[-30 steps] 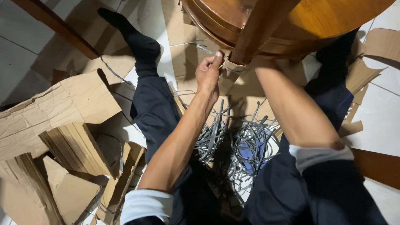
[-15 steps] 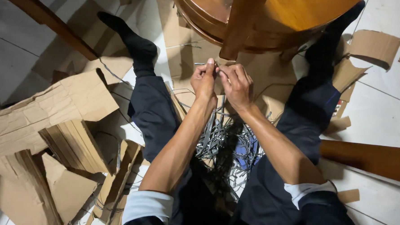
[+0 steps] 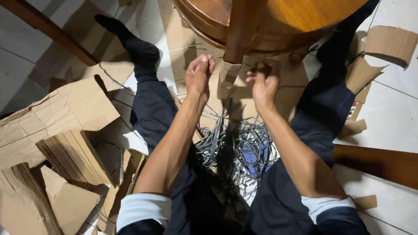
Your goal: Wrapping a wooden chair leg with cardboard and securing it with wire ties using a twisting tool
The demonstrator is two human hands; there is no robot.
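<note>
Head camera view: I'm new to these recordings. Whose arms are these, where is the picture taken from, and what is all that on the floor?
There is no machine here. The camera sits on a person's head and looks down at their own arms; they sit on a tiled floor with legs spread. The left hand and right hand are raised on either side of a cardboard-wrapped table leg under a round wooden table. Each hand looks pinched shut, apparently on a thin grey strap, though it is too fine to be sure. A tangle of grey straps lies between the legs, and torn cardboard pieces lie to the left.
</note>
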